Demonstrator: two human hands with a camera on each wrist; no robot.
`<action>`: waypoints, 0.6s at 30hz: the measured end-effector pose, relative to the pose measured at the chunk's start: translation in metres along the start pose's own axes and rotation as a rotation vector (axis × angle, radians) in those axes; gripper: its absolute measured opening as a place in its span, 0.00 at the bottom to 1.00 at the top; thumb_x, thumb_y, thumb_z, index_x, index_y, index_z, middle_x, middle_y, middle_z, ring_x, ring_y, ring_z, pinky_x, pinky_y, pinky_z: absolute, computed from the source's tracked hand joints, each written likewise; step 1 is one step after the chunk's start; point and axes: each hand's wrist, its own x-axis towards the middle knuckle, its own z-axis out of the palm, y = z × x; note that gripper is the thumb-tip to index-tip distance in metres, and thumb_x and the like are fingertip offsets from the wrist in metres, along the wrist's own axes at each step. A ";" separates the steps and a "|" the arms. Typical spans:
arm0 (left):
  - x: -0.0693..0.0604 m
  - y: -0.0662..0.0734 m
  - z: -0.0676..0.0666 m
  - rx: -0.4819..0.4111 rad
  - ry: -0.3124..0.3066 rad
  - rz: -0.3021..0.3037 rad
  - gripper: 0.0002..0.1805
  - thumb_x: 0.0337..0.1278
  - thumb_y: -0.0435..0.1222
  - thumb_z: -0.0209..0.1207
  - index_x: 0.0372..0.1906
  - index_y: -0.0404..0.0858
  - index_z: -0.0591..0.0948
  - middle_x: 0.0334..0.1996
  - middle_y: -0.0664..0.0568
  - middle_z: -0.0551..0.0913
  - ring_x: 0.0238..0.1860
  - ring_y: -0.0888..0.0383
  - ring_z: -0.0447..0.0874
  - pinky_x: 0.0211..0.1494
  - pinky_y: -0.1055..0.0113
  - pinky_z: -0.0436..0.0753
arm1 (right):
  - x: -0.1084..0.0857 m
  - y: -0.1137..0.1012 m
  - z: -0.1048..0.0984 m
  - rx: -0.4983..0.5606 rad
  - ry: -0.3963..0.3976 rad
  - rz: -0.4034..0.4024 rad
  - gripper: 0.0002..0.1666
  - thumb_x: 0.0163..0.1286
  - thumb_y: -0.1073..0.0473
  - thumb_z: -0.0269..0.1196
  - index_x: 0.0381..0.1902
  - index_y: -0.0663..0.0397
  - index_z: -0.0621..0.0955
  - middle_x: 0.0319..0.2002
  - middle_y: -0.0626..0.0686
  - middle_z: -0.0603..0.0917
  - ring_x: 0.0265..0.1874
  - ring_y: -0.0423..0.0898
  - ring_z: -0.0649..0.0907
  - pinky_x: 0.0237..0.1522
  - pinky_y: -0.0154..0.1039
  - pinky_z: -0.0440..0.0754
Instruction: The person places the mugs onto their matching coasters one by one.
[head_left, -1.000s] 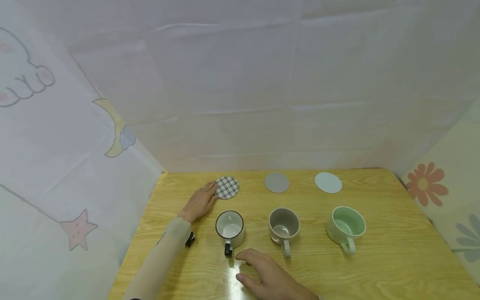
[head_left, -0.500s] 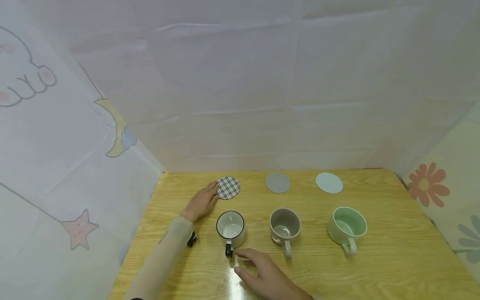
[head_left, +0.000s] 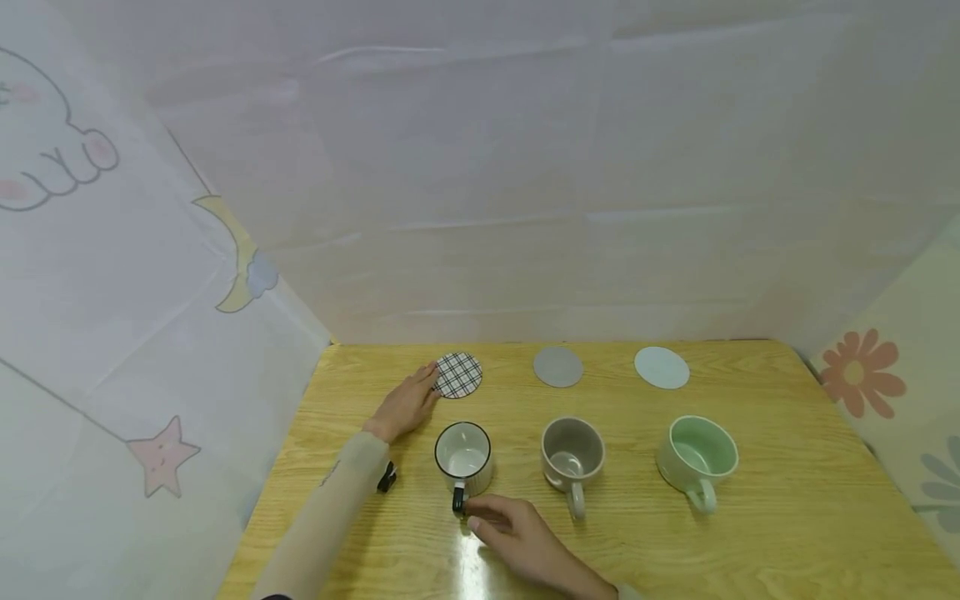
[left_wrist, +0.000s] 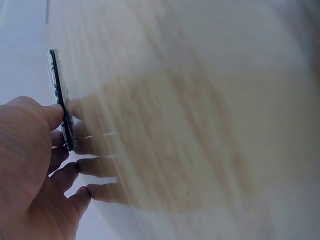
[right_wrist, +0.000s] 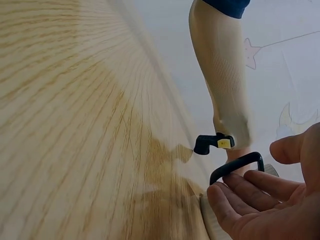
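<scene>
At the left back of the table, my left hand (head_left: pixel 407 404) rests with its fingers touching the left edge of a round black-and-white plaid coaster (head_left: pixel 457 375). The left wrist view shows this coaster (left_wrist: pixel 61 102) edge-on against the fingers. My right hand (head_left: pixel 521 537) is at the black handle (head_left: pixel 458 498) of a white enamel-style mug (head_left: pixel 463 454) with a dark rim. In the right wrist view, its fingers (right_wrist: pixel 250 190) reach behind the handle (right_wrist: pixel 240 165), while the thumb stays apart from it. The mug's body is mostly hidden there.
A grey-brown mug (head_left: pixel 572 454) and a green mug (head_left: pixel 697 454) stand to the right, handles toward me. Behind them lie a grey coaster (head_left: pixel 558 367) and a pale blue coaster (head_left: pixel 662 367). A black clip-like piece (head_left: pixel 386 477) sits by the left sleeve. Pale printed sheets wall the table.
My right hand has moved slightly up and left to the mug's handle, its thumb and fingers drawing closer together. The left hand stays at the plaid coaster. The head view has shifted slightly.
</scene>
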 end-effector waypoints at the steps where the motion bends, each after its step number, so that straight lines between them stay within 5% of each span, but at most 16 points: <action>1: 0.000 0.000 0.000 -0.001 0.001 -0.001 0.32 0.87 0.42 0.49 0.83 0.31 0.61 0.85 0.39 0.56 0.85 0.39 0.56 0.87 0.43 0.60 | 0.001 0.000 0.000 0.007 0.003 0.007 0.23 0.85 0.53 0.59 0.66 0.65 0.81 0.62 0.64 0.86 0.61 0.58 0.87 0.59 0.35 0.87; 8: -0.001 0.000 0.000 0.000 0.026 0.017 0.31 0.86 0.41 0.50 0.82 0.30 0.63 0.85 0.38 0.58 0.84 0.38 0.58 0.85 0.41 0.62 | 0.004 0.000 0.004 -0.005 0.043 0.026 0.21 0.83 0.54 0.61 0.61 0.64 0.85 0.58 0.62 0.89 0.54 0.60 0.90 0.51 0.30 0.87; 18: -0.001 0.000 -0.001 0.005 0.025 0.026 0.30 0.87 0.41 0.49 0.82 0.30 0.64 0.85 0.38 0.58 0.84 0.38 0.58 0.85 0.42 0.62 | 0.011 0.003 0.008 0.042 0.069 0.022 0.19 0.82 0.55 0.62 0.58 0.66 0.87 0.56 0.62 0.90 0.56 0.60 0.89 0.52 0.26 0.86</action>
